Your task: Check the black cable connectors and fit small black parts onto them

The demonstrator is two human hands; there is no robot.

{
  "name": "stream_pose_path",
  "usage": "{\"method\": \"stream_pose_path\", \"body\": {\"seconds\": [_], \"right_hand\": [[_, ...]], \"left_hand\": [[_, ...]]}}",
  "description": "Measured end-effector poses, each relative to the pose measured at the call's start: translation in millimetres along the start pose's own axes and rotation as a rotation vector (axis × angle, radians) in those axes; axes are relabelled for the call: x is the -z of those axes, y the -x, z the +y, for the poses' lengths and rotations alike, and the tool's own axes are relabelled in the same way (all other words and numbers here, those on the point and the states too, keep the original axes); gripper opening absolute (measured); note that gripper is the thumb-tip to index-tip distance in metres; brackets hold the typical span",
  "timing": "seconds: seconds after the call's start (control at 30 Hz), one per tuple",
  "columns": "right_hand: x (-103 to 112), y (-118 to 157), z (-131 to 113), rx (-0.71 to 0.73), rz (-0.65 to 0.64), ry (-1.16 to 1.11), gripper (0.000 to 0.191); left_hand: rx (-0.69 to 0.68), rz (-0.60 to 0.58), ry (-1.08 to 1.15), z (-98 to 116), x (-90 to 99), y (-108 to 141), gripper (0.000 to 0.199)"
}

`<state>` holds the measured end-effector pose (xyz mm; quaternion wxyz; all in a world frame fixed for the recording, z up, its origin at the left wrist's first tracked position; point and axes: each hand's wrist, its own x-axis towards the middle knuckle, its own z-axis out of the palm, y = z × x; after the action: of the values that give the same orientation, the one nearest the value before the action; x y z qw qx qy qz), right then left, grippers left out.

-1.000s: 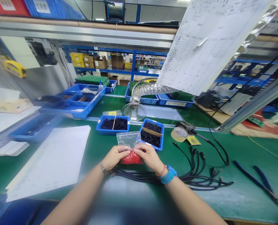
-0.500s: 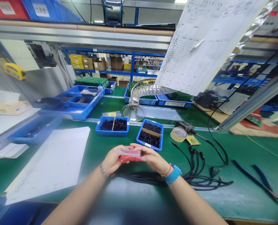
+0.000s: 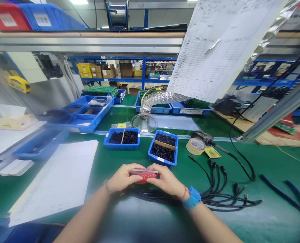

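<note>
A clear zip bag (image 3: 145,177) filled with small red pieces is held between both hands above the green bench. My left hand (image 3: 123,177) grips its left end, thumb in front and fingers behind along the top edge. On the other end, my right hand (image 3: 166,180) holds it the same way. Black cables (image 3: 215,197) lie beneath and to the right of the hands. Just beyond the hands stand two blue bins, the left one (image 3: 121,146) and the right one (image 3: 161,158), each divided and filled with small black parts.
White paper sheets (image 3: 57,179) lie at left, near a compartmented blue tray (image 3: 89,125). A tape roll (image 3: 195,146) and blue-handled pliers (image 3: 283,194) are on the right. A fume duct (image 3: 162,98) and hanging printed sheet (image 3: 215,50) are ahead.
The bag has tilted, and both thumbs have come round to its front face. Both hands sit slightly lower in the picture. The view has shifted a little.
</note>
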<state>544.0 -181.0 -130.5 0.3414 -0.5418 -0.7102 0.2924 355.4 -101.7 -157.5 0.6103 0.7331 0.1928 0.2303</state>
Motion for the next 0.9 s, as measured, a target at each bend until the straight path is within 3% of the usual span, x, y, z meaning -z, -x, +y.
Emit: {"method": "stream_pose_path", "body": {"seconds": [0.13, 0.4, 0.57, 0.63, 0.7, 0.8, 0.9], "right_hand": [[-7, 2, 6, -0.067, 0.013, -0.093, 0.025], [-18, 0, 18, -0.206, 0.032, -0.343, 0.022], [-17, 0, 21, -0.311, -0.001, -0.368, 0.019], [-18, -1, 20, -0.352, 0.012, -0.42, 0.023], [-20, -2, 19, -0.377, 0.039, -0.491, 0.03], [-21, -2, 17, -0.372, 0.09, -0.592, 0.039], [-22, 0, 20, -0.359, 0.137, -0.583, 0.041]], "left_hand": [[-0.08, 0.074, -0.24, -2, -5.7, -4, 0.026], [-0.233, 0.149, -0.488, -15, -12.3, -4, 0.037], [-0.189, -0.006, -0.653, 4, -18.1, 0, 0.04], [-0.168, -0.014, -0.716, 7, -20.6, 2, 0.054], [-0.146, 0.013, -0.774, 8, -21.1, 1, 0.05], [-0.089, 0.06, -0.806, 11, -10.5, -3, 0.039], [-0.027, 0.242, -0.838, 18, 17.8, -11, 0.038]]}}
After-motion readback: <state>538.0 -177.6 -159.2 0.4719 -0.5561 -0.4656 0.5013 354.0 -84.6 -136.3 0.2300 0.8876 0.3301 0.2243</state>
